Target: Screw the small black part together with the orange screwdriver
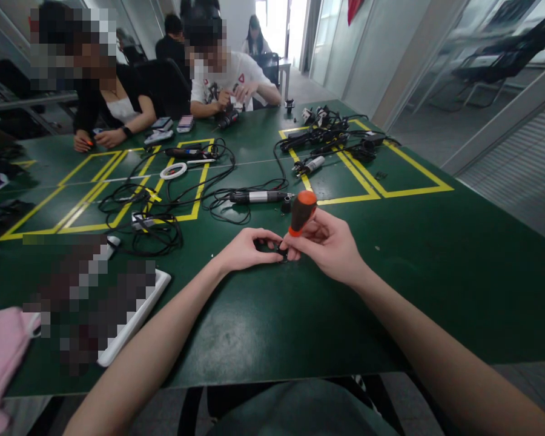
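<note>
My right hand is closed round a screwdriver with an orange and black handle, held nearly upright with its handle end on top. The shaft is hidden behind my fingers. Against the green table top, my left hand pinches a small black part between thumb and fingers. The screwdriver's lower end is at this part, though I cannot see whether the tip touches it. Just beyond my hands lies a grey and black electric screwdriver with its cable.
Tangled black cables and plugs lie at the back right, inside yellow tape outlines. A white ring and a cable coil are on the left. Near the left edge are a white-edged flat object and pink cloth. Several people sit beyond the table.
</note>
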Demonstrator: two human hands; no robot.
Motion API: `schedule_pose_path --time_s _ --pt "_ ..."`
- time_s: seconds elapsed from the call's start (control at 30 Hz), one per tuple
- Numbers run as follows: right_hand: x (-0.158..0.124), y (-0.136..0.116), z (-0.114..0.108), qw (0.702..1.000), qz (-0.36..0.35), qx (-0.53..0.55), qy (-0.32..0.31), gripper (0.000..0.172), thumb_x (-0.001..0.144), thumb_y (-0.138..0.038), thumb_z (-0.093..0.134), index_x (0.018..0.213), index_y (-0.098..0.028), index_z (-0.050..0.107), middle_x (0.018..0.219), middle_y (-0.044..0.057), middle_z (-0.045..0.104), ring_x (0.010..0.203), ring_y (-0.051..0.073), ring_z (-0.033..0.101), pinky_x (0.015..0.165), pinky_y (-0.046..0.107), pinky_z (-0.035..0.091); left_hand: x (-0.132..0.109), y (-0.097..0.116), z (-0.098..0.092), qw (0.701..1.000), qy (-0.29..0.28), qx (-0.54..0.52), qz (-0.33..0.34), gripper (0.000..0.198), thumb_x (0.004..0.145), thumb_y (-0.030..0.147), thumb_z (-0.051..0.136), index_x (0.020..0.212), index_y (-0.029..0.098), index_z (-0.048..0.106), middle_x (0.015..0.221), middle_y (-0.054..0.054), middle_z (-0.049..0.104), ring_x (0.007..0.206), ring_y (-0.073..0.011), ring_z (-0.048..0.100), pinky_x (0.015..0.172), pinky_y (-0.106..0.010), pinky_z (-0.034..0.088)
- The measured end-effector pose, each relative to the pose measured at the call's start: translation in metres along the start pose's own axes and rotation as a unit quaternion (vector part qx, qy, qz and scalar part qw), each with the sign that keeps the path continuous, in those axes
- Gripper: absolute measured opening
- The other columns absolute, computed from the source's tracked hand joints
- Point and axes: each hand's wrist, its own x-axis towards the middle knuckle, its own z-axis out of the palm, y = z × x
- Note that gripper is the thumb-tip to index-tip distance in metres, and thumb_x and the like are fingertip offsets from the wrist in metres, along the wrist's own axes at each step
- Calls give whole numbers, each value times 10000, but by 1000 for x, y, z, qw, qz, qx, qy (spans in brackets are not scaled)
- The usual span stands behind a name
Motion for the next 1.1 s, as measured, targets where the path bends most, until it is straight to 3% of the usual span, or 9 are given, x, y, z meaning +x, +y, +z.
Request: schedule_pose_path --time_s 0.2,0.4,0.5,0.6,0.67,0.8,0.97,1.1 --pt "1 -3 -1 999 -7 -38 25 343 732 -381 984 838 -168 736 683 16 756 559 162 742 556 266 652 1 -2 1 1000 2 -5 8 314 739 341 889 986 152 847 860 -16 770 843 -181 663 849 -298 489" --pt "-1 -8 -2 994 -23 -109 -19 214 881 -343 855 878 -151 760 737 38 770 543 125 682 554 256 602 1 -2 0 1000 7 9 4 297 729 334 899 961 158 838 836 -1 752 819 -172 656 817 -287 480" --pt "-1 -4 -2 995 -22 -85 -37 191 960 -327 754 1031 -151 737 778 22 753 501 92 626 506 234 551 1 -1 0 1000 2 12 3 294 741 339 892 966 158 836 840 1 752 826 -173 658 815 -285 481" --pt "-1 4 -3 997 -34 -53 -35 367 1005 -310 703 1329 -192 577 835 6 763 555 106 684 544 232 581 0 0 0 1000 1 10 -3 301 744 347 889 968 154 833 850 -6 756 828 -175 654 821 -290 478" --pt "0 9 -5 997 -52 -48 -36 437 1030 -296 674 1403 -233 455 836 -16 760 561 109 698 553 226 589 0 0 0 1000 5 12 -7 305 737 356 895 958 155 831 846 -6 754 819 -175 644 816 -291 471" --pt "-1 13 -6 991 -75 -93 -58 289 1083 -258 564 1342 -248 436 898 -7 738 590 97 687 583 230 588 -1 0 0 1000 10 12 -7 272 736 344 895 922 159 822 827 3 742 797 -165 628 801 -287 459" --pt "-6 8 -5 979 -103 -157 -75 237 1081 -170 475 1314 -214 481 931 2 633 644 90 602 622 251 541 0 -1 0 1000 3 2 3 264 743 332 888 932 157 827 833 -5 743 819 -170 643 827 -291 477" --pt "-6 9 -5 975 -141 -154 -72 159 1090 -340 557 1187 -215 544 927 11 623 730 114 617 681 276 536 1 -1 0 1000 7 6 -2 310 733 346 894 975 161 839 852 -17 758 822 -177 645 807 -291 482"
